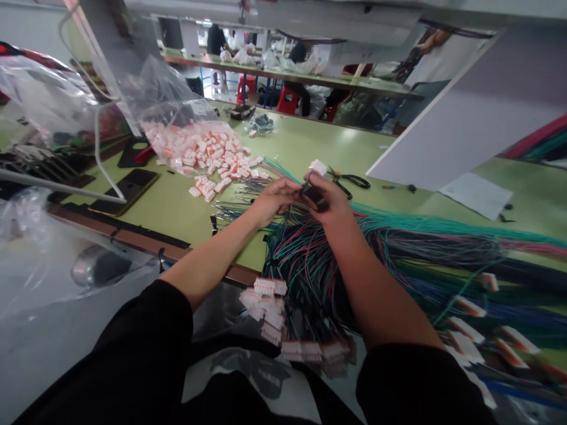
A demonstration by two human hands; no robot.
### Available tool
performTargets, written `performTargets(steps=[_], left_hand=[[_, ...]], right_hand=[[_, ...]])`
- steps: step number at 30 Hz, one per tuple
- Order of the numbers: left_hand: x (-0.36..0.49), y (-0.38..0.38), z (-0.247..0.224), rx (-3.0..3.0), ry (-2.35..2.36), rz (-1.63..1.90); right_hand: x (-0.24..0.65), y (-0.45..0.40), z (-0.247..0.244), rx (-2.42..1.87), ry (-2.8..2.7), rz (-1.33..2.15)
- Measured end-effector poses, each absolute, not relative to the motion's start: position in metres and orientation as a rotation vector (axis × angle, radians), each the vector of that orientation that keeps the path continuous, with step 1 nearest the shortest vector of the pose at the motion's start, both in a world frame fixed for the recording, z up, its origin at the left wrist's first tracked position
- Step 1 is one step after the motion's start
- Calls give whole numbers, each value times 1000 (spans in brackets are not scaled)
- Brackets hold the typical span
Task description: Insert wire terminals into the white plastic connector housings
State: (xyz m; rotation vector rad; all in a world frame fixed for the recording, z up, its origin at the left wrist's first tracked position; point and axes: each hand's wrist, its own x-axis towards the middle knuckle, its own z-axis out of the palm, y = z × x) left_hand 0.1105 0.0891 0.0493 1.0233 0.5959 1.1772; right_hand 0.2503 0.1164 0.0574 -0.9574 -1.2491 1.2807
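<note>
Over the middle of the bench my left hand and my right hand nearly meet at the fingertips. My right hand is closed around a dark, blocky object whose kind I cannot make out. The fingers of my left hand are pinched together beside it; what lies between them is hidden. A white connector housing shows just beyond my right fingertips. Under both hands spreads a thick bundle of green, red, grey and black wires. White-and-orange connectors hang from wires over the bench's front edge.
Loose connector housings spill from a clear plastic bag at left. Black-handled scissors lie behind my right hand. A phone rests at left near a bent metal rod. A slanted white panel stands at right. People sit farther back.
</note>
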Motion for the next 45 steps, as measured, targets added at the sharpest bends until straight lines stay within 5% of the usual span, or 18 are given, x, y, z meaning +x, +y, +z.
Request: performTargets(steps=[8, 20, 37, 45], left_hand=[[106, 91, 54, 1453, 922, 1209], [106, 98, 42, 1705, 1142, 1363], [112, 99, 43, 1435, 1015, 1161], [116, 110, 29, 1236, 1234, 1341]], right_hand=[[247, 103, 66, -1276, -1598, 717], [247, 101, 69, -1355, -2075, 748], [251, 115, 57, -1576, -2481, 63], [226, 94, 60, -1661, -2452, -290]])
